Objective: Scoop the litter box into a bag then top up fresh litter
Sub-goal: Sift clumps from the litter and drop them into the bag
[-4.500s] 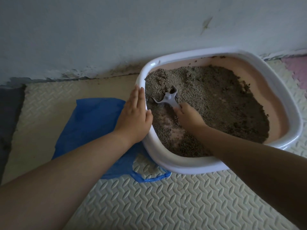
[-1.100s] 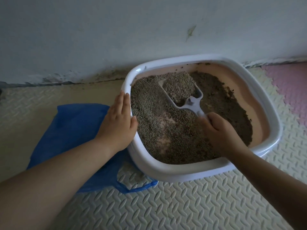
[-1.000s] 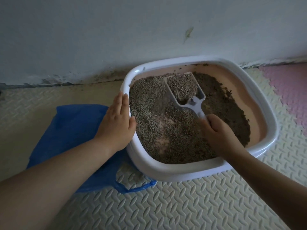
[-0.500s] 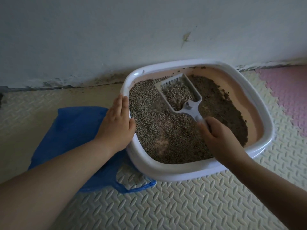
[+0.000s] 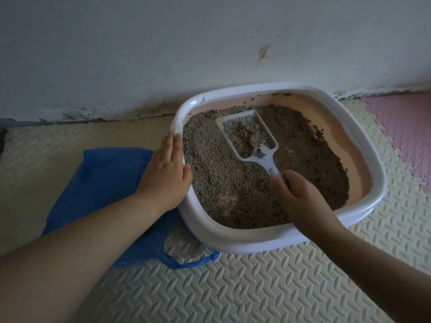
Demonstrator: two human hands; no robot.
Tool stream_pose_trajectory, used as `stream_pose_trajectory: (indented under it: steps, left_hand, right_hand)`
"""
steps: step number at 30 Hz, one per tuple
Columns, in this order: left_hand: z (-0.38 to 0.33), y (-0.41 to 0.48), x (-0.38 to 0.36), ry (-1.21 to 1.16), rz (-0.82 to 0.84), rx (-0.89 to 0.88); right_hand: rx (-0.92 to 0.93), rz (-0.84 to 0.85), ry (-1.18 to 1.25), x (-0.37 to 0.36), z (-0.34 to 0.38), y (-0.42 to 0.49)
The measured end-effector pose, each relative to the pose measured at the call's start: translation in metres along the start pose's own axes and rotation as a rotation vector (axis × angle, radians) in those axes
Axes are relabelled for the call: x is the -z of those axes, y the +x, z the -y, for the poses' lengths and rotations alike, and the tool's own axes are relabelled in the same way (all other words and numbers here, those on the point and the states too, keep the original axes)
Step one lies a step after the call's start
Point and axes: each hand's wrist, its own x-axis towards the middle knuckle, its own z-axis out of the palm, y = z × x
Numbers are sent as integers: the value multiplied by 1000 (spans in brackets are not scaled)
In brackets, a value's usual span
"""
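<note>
Looking down on a foam mat point(image 5: 233, 287), with the litter box point(image 5: 233, 238) set on it and grey-brown litter point(image 5: 221, 178) covering most of its pink floor. Beside the box's left wall, flat on the mat and partly tucked under the near corner, a blue bag point(image 5: 105, 178) with no open mouth showing. Likely to go wrong from here: spilling clumps point(image 5: 247, 135) onto the mat while crossing the rim, with the bag lying flat and neither hand free to hold it open; or tilting the load off early through a shaky lift. Steadies the box with the left hand point(image 5: 166, 176), fingers straight and pressed together against the outer left rim, thumb resting on top of it. Grips with the right hand point(image 5: 300, 197), fingers curled round the handle end of the scoop point(image 5: 261, 155), its slotted bowl out ahead of the knuckles over the far half of the litter, carrying a small heap of clumps.
</note>
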Motion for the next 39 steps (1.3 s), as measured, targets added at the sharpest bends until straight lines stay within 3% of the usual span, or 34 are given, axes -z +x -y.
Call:
stream_pose_trajectory:
  steps: [9, 25, 28, 39]
  left_hand:
    - [1, 1, 0, 0, 9, -6]
    - [1, 2, -1, -5, 8, -9]
    - [1, 1, -1, -13, 8, -5]
    - [0, 1, -2, -54, -9, 3]
  right_hand:
    - [19, -41, -31, -1, 1, -2]
    - [2, 57, -190, 9, -18, 8]
    - [-77, 39, -176, 15, -24, 23]
    - [-335, 269, -227, 29, -17, 114]
